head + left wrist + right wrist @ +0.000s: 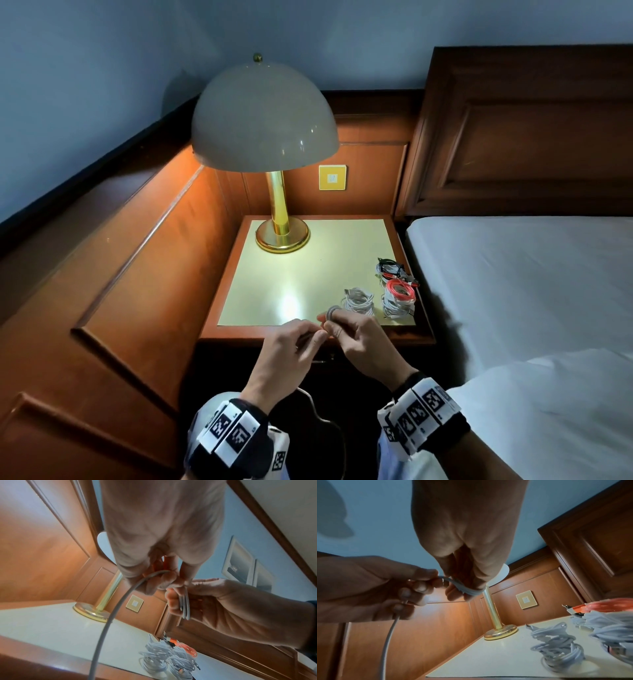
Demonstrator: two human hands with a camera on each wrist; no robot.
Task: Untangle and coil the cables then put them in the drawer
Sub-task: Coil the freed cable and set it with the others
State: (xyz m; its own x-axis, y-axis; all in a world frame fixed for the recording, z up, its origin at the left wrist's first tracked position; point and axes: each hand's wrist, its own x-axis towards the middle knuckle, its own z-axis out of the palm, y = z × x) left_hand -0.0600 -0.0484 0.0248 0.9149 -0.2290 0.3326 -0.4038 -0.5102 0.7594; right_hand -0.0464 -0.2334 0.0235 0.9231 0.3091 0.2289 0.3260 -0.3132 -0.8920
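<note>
Wood panelling wraps the nightstand [342, 246] in the head view, brass lamp [281, 219] at the back, coiled white cables [359, 301] and a red coil [400, 291] near its right front corner, both hands meeting just over the front edge. From the left wrist, the left hand [154, 536] pinches the grey cable [109, 615], which trails downward. From the right wrist, the right hand [467, 534] has grey loops wound round its fingers [467, 596], gripping them.
</note>
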